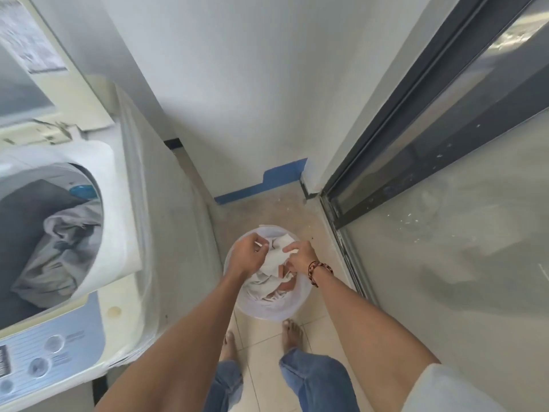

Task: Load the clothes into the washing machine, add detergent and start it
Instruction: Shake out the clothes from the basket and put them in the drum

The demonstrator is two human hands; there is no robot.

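Loading step: we close left hand and right hand on white clothes in the bucket, next lifting them left into the open washing machine.

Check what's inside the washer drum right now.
Washer drum holds crumpled grey-white clothes, plus a blue part on the inner wall. Anything beneath the pile is covered.

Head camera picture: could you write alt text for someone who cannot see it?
Seen from above, a person's left hand and right hand grasp pale clothes in a white basket on the tiled floor. To the left stands a top-loading washing machine, lid open, with laundry already inside.
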